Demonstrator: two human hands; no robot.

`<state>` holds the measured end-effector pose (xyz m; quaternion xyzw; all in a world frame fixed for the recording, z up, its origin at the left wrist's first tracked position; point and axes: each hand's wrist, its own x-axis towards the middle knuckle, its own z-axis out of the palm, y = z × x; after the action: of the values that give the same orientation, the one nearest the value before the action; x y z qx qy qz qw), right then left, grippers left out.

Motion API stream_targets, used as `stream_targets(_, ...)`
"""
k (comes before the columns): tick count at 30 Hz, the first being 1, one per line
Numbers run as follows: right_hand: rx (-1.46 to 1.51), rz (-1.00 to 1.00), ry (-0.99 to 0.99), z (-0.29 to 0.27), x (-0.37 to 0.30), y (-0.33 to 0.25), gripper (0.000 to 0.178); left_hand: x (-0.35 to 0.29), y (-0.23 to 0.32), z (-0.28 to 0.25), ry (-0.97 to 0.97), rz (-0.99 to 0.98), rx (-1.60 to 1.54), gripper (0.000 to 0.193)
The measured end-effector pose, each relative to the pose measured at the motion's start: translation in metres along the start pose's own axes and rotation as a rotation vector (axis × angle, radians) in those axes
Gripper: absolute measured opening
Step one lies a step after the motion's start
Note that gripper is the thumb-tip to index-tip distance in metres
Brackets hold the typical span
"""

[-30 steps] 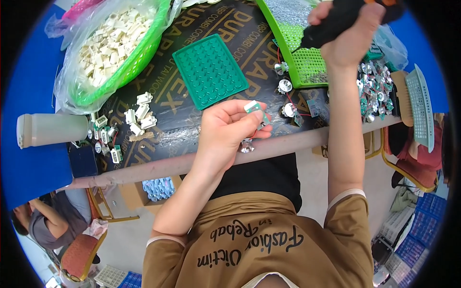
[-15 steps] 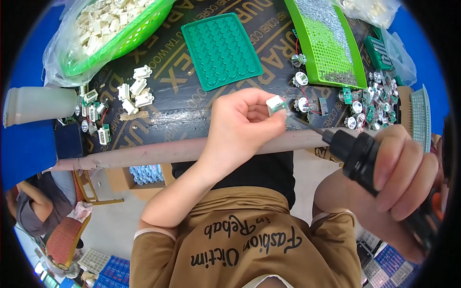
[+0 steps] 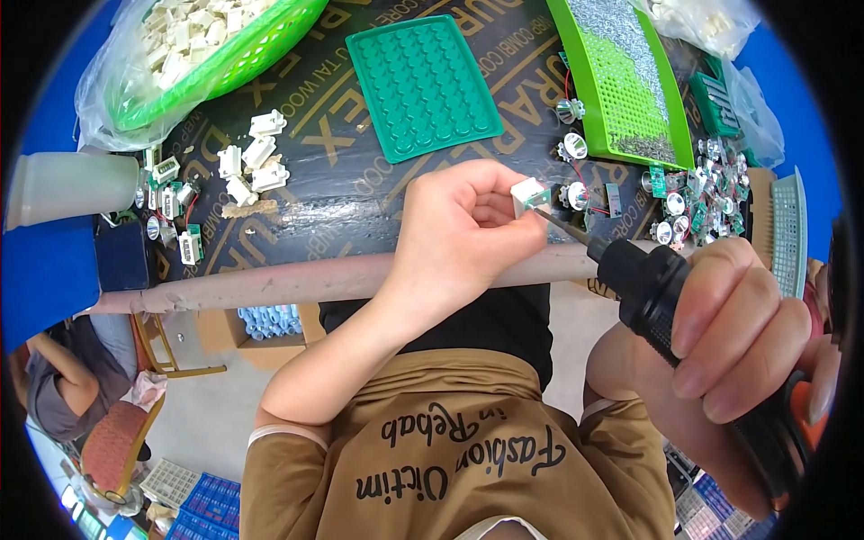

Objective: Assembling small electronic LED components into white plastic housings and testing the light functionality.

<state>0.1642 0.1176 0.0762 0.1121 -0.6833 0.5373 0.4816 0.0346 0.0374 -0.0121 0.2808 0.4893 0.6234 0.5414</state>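
Between the thumb and fingers of my left hand is a small white plastic housing with a green circuit board on it. My right hand wraps round a black electric screwdriver that has an orange part on its handle. Its thin bit points left, with the tip at the green board; whether a screw sits under it is too small to tell. Just beyond the bit lie small round reflectors with red wires and a little board.
A green moulded tray lies mid-table. At the right, a bright green tray holds screws, beside a heap of reflectors and boards. Loose white housings, a green basket of housings and a translucent cup stand left.
The screwdriver has moved left, and its bit now meets the piece in my left hand; before, it was a little apart. My left hand keeps the same grip.
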Motion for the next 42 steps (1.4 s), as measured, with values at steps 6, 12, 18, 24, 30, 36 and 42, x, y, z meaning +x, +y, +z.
stream_targets(6,0.008,0.116,-0.148,0.000,0.004,-0.003,0.061,0.000,0.000,-0.001,0.003,0.002,-0.009,0.015)
stream_targets(12,-0.045,0.078,-0.142,0.009,0.007,0.000,0.064,0.001,-0.001,0.002,0.021,0.012,-0.019,0.014)
stream_targets(18,-0.024,0.106,-0.201,0.010,0.008,0.001,0.064,0.001,-0.006,0.002,0.082,0.048,0.019,0.013)
stream_targets(24,-0.019,0.138,-0.257,0.009,0.012,0.000,0.064,0.001,-0.007,0.003,0.095,0.058,0.042,0.011)
stream_targets(30,-0.009,0.162,-0.307,0.007,0.016,0.000,0.064,0.001,-0.004,0.001,0.073,0.033,0.037,0.012)
stream_targets(36,-0.013,0.173,-0.357,0.001,0.022,-0.002,0.064,0.003,-0.002,-0.002,-0.001,-0.003,-0.029,0.013)
stream_targets(42,0.106,0.085,0.100,-0.029,0.027,0.012,0.074,0.003,-0.004,0.001,0.007,0.018,-0.108,0.019)
